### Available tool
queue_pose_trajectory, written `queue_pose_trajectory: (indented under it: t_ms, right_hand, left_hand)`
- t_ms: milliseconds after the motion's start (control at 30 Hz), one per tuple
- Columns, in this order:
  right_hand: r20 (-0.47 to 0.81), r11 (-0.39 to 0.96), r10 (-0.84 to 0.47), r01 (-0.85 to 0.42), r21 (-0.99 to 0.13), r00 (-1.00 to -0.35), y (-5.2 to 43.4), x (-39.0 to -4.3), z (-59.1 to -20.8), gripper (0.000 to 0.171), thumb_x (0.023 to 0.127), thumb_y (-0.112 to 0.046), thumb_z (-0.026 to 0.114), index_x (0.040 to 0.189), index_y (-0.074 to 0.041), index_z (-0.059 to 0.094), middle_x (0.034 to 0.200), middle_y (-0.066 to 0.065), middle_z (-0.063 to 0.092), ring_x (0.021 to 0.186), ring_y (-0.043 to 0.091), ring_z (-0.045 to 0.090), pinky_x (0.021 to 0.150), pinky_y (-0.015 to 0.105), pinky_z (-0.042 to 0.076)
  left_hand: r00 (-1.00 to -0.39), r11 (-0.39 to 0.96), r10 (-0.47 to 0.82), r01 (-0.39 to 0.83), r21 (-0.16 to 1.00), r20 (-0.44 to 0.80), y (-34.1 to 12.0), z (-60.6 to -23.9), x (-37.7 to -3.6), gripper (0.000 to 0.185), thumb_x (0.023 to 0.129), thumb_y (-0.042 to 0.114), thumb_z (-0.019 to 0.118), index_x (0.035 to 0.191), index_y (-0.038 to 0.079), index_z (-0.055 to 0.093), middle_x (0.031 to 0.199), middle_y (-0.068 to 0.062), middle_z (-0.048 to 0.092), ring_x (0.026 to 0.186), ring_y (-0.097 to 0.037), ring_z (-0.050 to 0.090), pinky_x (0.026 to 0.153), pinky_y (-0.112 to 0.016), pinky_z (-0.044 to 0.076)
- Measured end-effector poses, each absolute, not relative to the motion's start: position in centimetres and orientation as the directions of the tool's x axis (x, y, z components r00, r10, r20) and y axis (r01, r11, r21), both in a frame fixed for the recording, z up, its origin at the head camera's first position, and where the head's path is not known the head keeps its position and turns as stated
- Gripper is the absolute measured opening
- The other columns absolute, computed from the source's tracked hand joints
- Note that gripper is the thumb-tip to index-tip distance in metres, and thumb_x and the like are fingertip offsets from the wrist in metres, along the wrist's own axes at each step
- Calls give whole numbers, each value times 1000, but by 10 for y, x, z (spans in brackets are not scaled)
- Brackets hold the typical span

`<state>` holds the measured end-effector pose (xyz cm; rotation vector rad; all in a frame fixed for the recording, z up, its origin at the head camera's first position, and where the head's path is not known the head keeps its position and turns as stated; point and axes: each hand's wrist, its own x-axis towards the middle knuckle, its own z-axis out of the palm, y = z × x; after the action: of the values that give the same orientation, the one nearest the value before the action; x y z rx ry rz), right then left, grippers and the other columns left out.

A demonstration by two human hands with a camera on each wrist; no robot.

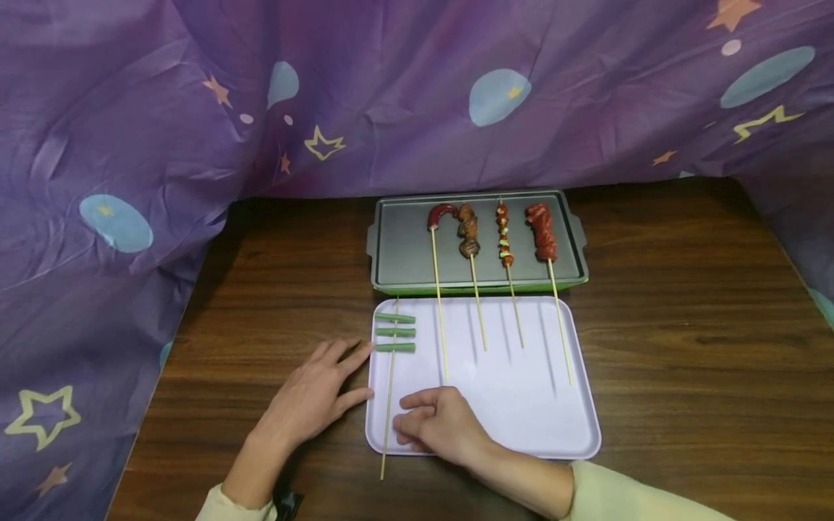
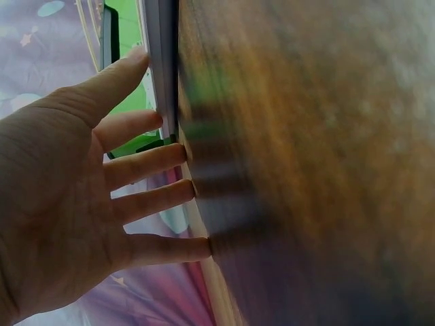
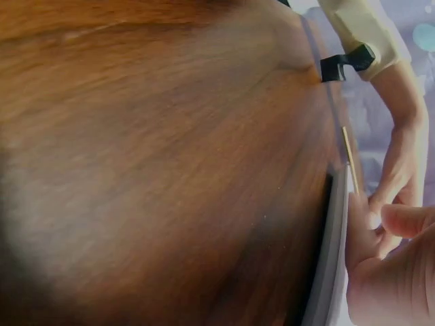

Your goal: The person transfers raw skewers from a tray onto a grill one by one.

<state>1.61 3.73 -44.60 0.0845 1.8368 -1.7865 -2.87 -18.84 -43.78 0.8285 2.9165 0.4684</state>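
Head view: skewer (image 1: 389, 405) with three green bean pieces (image 1: 395, 332) lying at 9 o'clock edge of white tray (image 1: 554, 405); left hand (image 1: 313, 394) resting flat, released, on tabletop (image 1: 684, 347); right hand (image 1: 439, 423) loosely curled, touching tray beside skewer, apparently mid-placement.
Left wrist: fingers (image 2: 146, 159) splaying against tray edge.
Right wrist: grip unclear; next likely needing pinch on stick.

Table (image 2: 306, 136) blurred in wrist views; right hand (image 3: 401, 272) cut off by edge.

The left hand (image 2: 61, 204) lies flat, fingers (image 2: 153, 200) straight and spread, tips touching the wooden desk (image 2: 306, 163). The thumb meets the pale tray (image 2: 162, 61) edge.
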Motion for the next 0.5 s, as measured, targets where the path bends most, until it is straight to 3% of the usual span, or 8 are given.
queue_pose_trajectory:
  t_ms: [500]
  right_hand:
    - [-489, 47, -265, 495, -867, -831, 19, 0, -452, 23, 85, -6, 73, 101, 9, 68, 82, 18, 73, 70, 25, 73, 58, 30, 59]
  left_hand:
    - [-849, 806, 528, 505, 308, 11, -187, -437, -29, 68, 88, 47, 70, 146, 18, 49, 140, -9, 51, 128, -27, 46, 97, -47, 49]
